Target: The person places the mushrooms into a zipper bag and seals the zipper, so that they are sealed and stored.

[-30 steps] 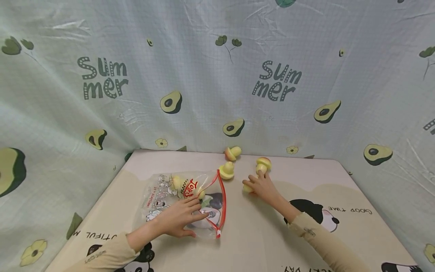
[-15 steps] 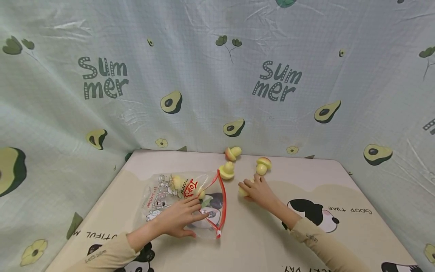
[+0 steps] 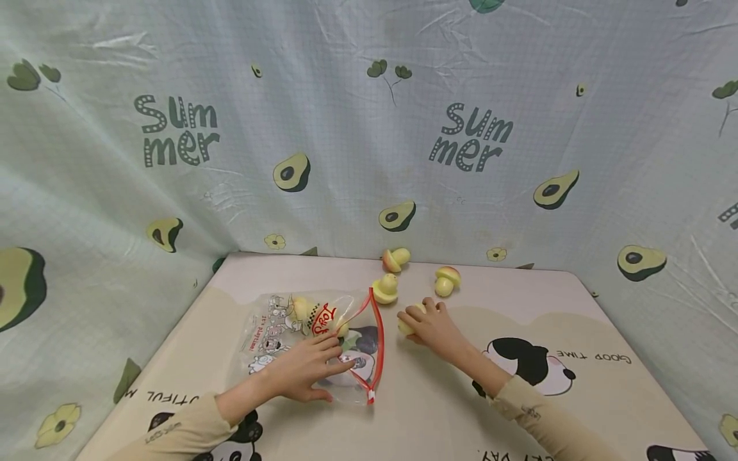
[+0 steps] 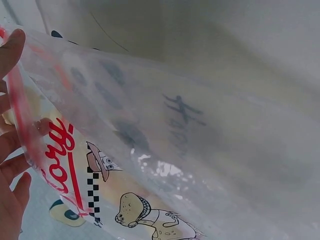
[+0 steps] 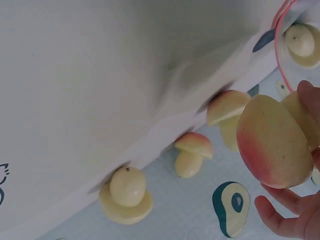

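Observation:
My right hand [image 3: 436, 330] curls its fingers round a yellow toy mushroom [image 3: 405, 326], low over the table to the right of the bag. In the right wrist view, the held mushroom's blushed cap [image 5: 274, 142] shows, with fingertips at its edge. My left hand [image 3: 308, 368] lies with fairly straight fingers on a clear zip bag [image 3: 271, 333], touching the upper sheet near its red-edged, parted mouth. The left wrist view has its fingers [image 4: 12, 142] beside the red strip. Yellow shapes like mushrooms show through the plastic.
Beyond the hands lie more toy mushrooms: one [image 3: 385, 289] near the bag's upper corner, one [image 3: 395, 259] at the table's back edge, another [image 3: 447, 282] behind my right hand. A patterned curtain [image 3: 357, 141] hangs behind the table [image 3: 426, 410].
My right hand has moved left with the mushroom, closer to the bag's mouth and away from the mushroom behind it. The left hand and the bag have stayed in place.

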The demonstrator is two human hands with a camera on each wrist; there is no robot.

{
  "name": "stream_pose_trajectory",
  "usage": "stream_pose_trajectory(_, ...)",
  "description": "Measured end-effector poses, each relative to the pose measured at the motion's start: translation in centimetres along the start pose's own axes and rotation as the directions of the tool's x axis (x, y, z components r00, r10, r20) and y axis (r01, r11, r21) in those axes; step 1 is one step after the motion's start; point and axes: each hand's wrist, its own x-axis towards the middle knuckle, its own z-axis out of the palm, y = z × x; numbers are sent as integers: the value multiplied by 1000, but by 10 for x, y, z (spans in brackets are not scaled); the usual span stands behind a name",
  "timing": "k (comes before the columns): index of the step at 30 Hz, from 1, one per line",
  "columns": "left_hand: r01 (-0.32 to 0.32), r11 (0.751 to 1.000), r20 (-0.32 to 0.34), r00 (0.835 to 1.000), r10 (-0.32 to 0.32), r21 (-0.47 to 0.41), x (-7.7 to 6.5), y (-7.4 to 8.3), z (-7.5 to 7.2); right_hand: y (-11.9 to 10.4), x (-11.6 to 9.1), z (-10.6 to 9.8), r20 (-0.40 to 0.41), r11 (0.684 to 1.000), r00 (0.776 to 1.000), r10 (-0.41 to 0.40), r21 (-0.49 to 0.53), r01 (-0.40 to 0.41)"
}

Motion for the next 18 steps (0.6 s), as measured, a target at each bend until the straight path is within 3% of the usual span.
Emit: stream_pose_trajectory(18,11,1000,3,1000,-11,-19,0,1,0,-19,1,-10,-10,998,999,-31,56,31)
